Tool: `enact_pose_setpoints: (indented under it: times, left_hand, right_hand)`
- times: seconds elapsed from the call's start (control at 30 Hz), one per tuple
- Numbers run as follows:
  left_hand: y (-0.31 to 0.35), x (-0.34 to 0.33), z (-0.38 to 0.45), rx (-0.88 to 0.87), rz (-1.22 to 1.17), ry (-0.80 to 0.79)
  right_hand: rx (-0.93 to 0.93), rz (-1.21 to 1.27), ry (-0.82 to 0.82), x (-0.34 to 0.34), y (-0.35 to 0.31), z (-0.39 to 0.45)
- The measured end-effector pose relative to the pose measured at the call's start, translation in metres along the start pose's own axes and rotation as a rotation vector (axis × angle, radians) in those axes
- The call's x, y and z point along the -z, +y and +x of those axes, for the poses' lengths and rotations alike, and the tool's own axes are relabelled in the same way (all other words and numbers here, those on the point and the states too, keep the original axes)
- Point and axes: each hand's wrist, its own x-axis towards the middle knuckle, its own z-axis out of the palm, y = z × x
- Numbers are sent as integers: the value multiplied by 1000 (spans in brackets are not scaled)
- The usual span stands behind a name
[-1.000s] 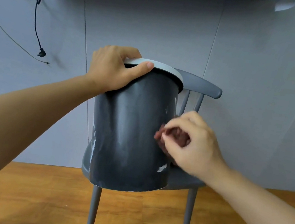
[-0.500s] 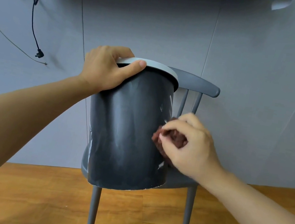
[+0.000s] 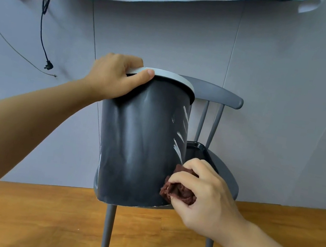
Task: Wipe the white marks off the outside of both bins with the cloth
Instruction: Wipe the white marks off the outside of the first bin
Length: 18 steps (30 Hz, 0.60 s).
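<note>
Lower now, right hand (image 3: 208, 197) clutching maroon cloth (image 3: 179, 190) against white-streaked dark bin (image 3: 141, 145); left hand (image 3: 116, 76) gripping rim.

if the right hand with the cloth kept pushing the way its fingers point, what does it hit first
The right hand points left into the dark bin; the cloth it grips already seems to touch the bin's lower side.

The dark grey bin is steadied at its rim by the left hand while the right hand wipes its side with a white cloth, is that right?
Not quite: the head view shows the cloth is dark red, not white. Otherwise yes: the left hand grips the rim of the dark grey bin while the right hand wipes its side.
</note>
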Motion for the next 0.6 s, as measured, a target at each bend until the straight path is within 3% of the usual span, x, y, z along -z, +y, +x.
enact_pose_setpoints:
  times: [0.1, 0.2, 0.47, 0.6]
  left_hand:
    - [7, 13, 12, -94, 178, -71]
    - [25, 11, 24, -108, 201, -116]
    - [39, -22, 17, -130, 295, 68]
    - [33, -24, 10, -86, 276, 179]
  right_hand:
    - [2, 26, 5, -3, -6, 3]
    - [7, 47, 23, -8, -13, 7]
    - [84, 54, -23, -18, -25, 4]
    - [33, 143, 143, -3, -18, 23]
